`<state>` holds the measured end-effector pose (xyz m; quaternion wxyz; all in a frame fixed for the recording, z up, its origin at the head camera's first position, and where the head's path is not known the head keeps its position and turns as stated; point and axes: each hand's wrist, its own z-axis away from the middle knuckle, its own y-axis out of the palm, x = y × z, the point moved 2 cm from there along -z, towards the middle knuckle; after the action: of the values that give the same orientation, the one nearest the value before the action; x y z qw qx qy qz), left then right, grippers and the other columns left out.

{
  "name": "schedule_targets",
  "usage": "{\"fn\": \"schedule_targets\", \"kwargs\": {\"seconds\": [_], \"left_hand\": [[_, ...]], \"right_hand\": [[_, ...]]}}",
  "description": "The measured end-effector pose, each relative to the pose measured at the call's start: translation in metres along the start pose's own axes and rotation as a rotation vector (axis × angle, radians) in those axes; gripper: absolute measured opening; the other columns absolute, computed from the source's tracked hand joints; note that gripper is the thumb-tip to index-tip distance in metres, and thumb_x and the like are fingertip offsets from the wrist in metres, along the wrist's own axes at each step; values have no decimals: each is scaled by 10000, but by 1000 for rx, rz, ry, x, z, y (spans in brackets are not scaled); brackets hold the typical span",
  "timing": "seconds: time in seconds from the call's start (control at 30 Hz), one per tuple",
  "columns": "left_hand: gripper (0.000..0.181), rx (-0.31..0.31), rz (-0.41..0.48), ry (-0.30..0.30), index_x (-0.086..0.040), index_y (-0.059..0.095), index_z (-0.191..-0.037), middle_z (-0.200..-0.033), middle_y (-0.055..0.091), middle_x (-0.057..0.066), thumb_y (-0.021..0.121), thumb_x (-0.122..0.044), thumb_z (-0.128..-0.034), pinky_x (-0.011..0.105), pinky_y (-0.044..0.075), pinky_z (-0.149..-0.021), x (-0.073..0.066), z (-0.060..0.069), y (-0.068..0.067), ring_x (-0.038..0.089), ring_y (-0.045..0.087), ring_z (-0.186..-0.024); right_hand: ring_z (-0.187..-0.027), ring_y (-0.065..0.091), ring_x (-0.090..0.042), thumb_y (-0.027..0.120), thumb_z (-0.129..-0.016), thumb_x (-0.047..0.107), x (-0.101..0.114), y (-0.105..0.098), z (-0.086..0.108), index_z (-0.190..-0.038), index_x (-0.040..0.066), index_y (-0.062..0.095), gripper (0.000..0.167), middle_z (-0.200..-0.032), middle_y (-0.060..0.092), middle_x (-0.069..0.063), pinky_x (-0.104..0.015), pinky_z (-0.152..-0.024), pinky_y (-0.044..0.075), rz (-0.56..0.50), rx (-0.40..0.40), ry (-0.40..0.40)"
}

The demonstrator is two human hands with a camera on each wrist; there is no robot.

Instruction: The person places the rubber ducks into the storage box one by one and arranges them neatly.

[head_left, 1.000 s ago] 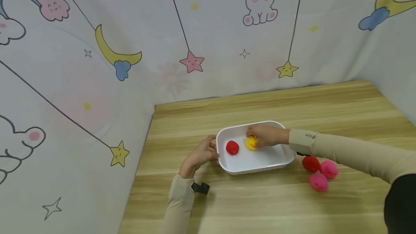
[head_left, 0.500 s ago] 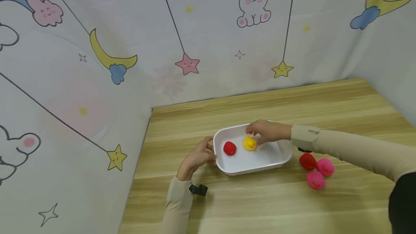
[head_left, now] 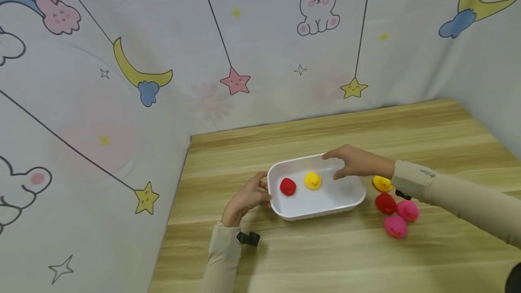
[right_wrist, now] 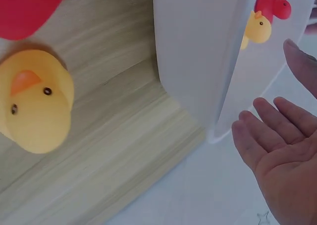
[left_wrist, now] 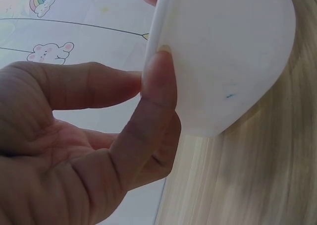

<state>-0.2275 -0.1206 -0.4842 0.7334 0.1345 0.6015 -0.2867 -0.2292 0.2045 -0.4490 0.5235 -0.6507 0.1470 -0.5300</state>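
Observation:
My left hand [head_left: 247,198] holds the left end of a white plastic basin [head_left: 281,211]; in the left wrist view its fingers [left_wrist: 157,79] pinch the rim. Inside the basin sit a red rubber duck [head_left: 287,186] and a yellow rubber duck [head_left: 313,180], apart from each other. My right hand [head_left: 360,161] hovers over the basin's right end with its fingers spread and nothing in them. Another yellow duck [right_wrist: 39,103] lies on the table just right of the basin, partly hidden by my right wrist in the head view.
Near that yellow duck, a red duck [head_left: 386,203] and two pink ducks, one at the front [head_left: 396,226] and one to the right [head_left: 408,210], cluster on the wooden table [head_left: 325,257]. A printed cloth [head_left: 268,98] hangs behind and to the left.
My right hand has let go of the yellow duck in the basin and moved right, away from it. The left hand keeps its hold on the basin.

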Motion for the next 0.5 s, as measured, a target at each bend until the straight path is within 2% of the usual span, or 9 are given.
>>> {"fn": "schedule_targets", "kwargs": {"seconds": [0.27, 0.5], "left_hand": [[732, -2, 32, 2, 130, 299, -1477, -1025, 466, 223, 558, 196, -796, 349, 647, -639, 4, 2, 6, 197, 587, -665], [729, -9, 7, 10, 132, 307, -1473, -1012, 452, 201, 561, 190, -792, 407, 653, -668, 1, 0, 0, 210, 591, -673]], "right_hand": [[-1243, 545, -454, 835, -839, 184, -9, -4, 36, -1388, -41, 563, 653, -1381, 579, -233, -631, -1005, 497, -93, -170, 36], [-1294, 507, -450, 832, -847, 242, -24, -11, 58, -1411, -28, 552, 685, -1405, 565, -223, -656, -1041, 451, -120, -252, 95]]}}
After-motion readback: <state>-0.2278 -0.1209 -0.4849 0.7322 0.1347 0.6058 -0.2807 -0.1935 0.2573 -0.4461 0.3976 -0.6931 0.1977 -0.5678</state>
